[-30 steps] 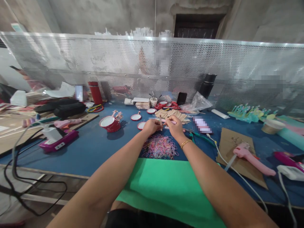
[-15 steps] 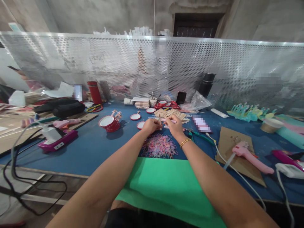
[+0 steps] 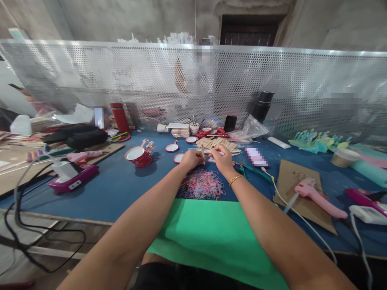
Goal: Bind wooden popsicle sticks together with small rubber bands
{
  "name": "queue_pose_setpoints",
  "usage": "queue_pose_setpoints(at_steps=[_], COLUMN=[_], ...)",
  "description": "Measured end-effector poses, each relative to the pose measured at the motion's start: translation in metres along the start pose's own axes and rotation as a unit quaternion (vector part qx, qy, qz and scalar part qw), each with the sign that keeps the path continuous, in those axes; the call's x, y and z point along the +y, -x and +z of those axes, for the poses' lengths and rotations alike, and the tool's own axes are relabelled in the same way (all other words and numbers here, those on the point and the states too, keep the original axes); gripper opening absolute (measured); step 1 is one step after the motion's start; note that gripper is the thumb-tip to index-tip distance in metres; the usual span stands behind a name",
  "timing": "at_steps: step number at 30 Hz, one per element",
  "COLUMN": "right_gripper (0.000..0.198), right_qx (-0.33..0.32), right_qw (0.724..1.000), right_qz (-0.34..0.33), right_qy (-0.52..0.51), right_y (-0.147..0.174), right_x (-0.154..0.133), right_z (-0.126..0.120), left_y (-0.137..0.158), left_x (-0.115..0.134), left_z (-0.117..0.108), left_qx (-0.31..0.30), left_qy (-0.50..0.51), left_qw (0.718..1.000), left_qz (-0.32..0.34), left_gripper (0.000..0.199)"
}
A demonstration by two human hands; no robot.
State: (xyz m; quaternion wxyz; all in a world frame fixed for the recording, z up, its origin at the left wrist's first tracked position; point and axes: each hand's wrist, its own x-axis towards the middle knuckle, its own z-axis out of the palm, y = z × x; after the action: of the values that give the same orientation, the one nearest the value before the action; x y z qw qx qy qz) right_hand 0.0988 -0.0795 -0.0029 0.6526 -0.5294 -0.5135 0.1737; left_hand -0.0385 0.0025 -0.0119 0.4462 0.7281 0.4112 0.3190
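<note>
Near the middle of the desk [image 3: 99,189], in the head view, both hands are raised just beyond a heap of coloured elastic bands [image 3: 205,186], which lies toward the near edge. The left hand [image 3: 194,160] has its fingers pinched narrow on a thin wooden stick [image 3: 203,153], standing roughly upright. The right hand [image 3: 223,158] is just beside it, fingers drawn together around a slim pink rod [image 3: 221,153] (partly hidden by the hand; whether it touches the stick cannot be told).

Handling, by judgement: the stick looks light, dry and stiff, and liable to snap if bent; hold it at mid-length with light pressure. The rod appears light and smooth, so it may turn in the grip; best taken close behind its working end. The bands appear soft, stretchy and prone to tangle, and are better lifted singly by a loop.

Behind the hands, toward the far edge, lies a pile of flat wooden sticks [image 3: 222,145]. Left of the hands stands a stack of red-rimmed white discs [image 3: 136,155]. Toward the right edge, a pink glue gun [image 3: 320,198] rests on a piece of cardboard [image 3: 282,181] (its heat state does not show). A green cloth [image 3: 208,237] meets the near edge before the person.
</note>
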Motion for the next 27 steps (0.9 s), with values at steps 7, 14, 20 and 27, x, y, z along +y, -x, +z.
queue_pose_setpoints(at_steps=[7,14,20,27], right_gripper=[0.012,0.012,0.011,0.013], right_qx=[-0.016,0.002,-0.018,0.004], right_qw=[1.0,1.0,1.0,1.0], right_qz=[-0.016,0.004,-0.015,0.004], right_qy=[-0.002,-0.003,0.002,-0.006], right_y=[0.0008,-0.0014,-0.0001,-0.0018], right_x=[-0.0007,0.0041,0.0028,0.0046], right_z=[0.0034,-0.001,0.0016,0.0006], left_y=[0.0038,0.0019,0.0022,0.0041], left_x=[0.0057,0.0042,0.0047,0.0071], left_z=[-0.0032,-0.0005,-0.0011,-0.0013], left_qx=[0.004,-0.003,-0.005,0.002], left_qy=[-0.056,-0.006,-0.026,-0.038], left_qw=[0.998,1.0,1.0,0.999], left_qz=[0.022,-0.01,-0.004,-0.006], left_gripper=[0.02,0.02,0.011,0.016])
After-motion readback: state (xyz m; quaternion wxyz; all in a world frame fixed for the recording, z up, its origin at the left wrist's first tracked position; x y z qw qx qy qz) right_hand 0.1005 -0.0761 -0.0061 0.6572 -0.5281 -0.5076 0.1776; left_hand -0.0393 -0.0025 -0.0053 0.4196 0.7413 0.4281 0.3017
